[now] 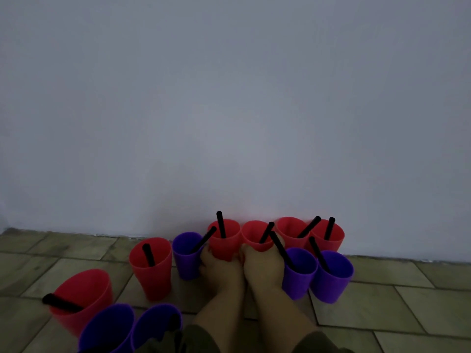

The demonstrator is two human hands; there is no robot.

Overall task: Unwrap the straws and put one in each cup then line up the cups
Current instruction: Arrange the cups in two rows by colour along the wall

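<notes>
Red and purple plastic cups stand on a tiled floor [407, 301] by a wall, each with a black straw in it. My left hand [219, 273] is wrapped around the lower part of a red cup [225, 238] in the back row. Beside it, my right hand [263, 268] grips the neighbouring red cup [253, 235]. Two more red cups [289, 229] [331, 236] continue the row to the right against the wall. A purple cup [186, 253] touches my left hand's fingers. Two purple cups [299, 271] [334, 275] stand just right of my right hand.
A red cup [153, 266] stands apart at the left. Nearer me at the lower left sit a tilted-looking red cup [84, 294] and two purple cups [107, 329] [155, 324]. The pale wall [229, 110] closes off the far side. Bare tiles lie to the right.
</notes>
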